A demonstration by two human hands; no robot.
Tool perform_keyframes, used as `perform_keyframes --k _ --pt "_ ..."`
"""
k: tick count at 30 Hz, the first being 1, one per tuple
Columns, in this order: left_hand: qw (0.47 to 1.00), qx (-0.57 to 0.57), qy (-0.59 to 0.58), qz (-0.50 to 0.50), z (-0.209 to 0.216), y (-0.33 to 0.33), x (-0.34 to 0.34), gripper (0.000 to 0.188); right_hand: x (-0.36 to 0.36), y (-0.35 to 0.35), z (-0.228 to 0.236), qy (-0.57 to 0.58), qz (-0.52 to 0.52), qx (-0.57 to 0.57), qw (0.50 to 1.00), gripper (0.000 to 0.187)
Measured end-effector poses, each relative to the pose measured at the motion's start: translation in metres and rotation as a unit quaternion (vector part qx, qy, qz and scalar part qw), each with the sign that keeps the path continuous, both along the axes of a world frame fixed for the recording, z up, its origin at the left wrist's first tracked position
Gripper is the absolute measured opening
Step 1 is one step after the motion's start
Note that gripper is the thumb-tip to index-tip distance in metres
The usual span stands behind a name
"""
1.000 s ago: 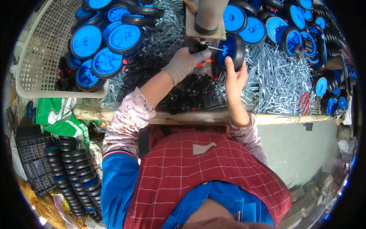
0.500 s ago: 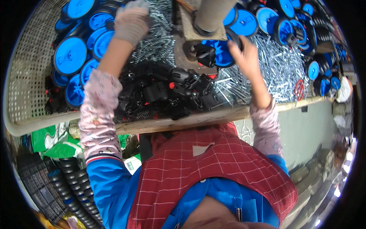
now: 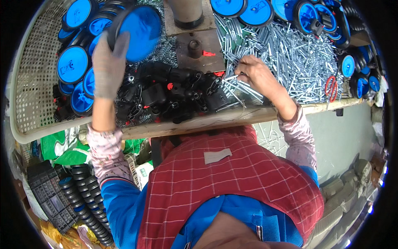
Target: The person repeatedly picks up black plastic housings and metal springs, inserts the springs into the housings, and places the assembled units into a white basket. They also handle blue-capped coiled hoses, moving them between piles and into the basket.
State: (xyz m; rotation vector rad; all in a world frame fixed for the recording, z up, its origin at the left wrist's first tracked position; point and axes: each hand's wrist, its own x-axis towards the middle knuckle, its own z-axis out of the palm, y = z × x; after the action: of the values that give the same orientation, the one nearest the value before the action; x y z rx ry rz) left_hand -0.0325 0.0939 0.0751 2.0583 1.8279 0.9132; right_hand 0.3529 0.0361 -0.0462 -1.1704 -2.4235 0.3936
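Observation:
My left hand [image 3: 108, 68], in a pale glove, grips a blue wheel with a black tyre [image 3: 143, 33] by its rim, above the heap of small metal springs [image 3: 159, 50]. The wheel is smeared by motion. My right hand [image 3: 261, 76] is bare and closed at the near edge of a heap of silvery metal pins [image 3: 286, 58]; its fingertips pinch what looks like one pin. Between my hands, a metal base plate [image 3: 199, 52] carries a short round post and a small red piece. Black plastic caster brackets [image 3: 159, 93] lie in front of it.
A perforated cream basket [image 3: 35, 91] with blue wheels [image 3: 72, 64] stands at the left. The press column [image 3: 186, 14] rises behind the plate. More blue wheels [image 3: 257, 10] lie at the back right. Red-handled scissors [image 3: 331, 88] rest on the pins near the table's wooden edge [image 3: 195, 124].
My left hand has come back from the springs and now holds a blue wheel. My right hand has left the wheel and bracket by the press and moved down to the pins.

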Motion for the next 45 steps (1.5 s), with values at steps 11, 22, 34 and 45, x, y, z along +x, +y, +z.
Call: perform_keyframes --k 11,22,34,45 --pt "0.763 -0.286 -0.563 -0.140 -0.056 -0.087 0.075 0.045 -0.052 -0.025 0.082 0.192 -0.021 0.039 0.980 0.015" --pt "0.640 -0.385 -0.643 -0.169 -0.042 -0.097 0.075 0.051 -0.086 -0.032 0.123 0.003 0.125 -0.001 0.992 0.094" --pt "0.952 0.029 0.285 -0.105 -0.048 -0.031 -0.044 0.049 -0.023 -0.059 0.028 0.414 -0.305 -0.031 0.857 0.036" --pt "0.895 -0.147 0.420 -0.004 -0.054 -0.004 -0.060 0.043 -0.020 -0.039 -0.022 0.592 -0.296 -0.138 0.737 0.028"
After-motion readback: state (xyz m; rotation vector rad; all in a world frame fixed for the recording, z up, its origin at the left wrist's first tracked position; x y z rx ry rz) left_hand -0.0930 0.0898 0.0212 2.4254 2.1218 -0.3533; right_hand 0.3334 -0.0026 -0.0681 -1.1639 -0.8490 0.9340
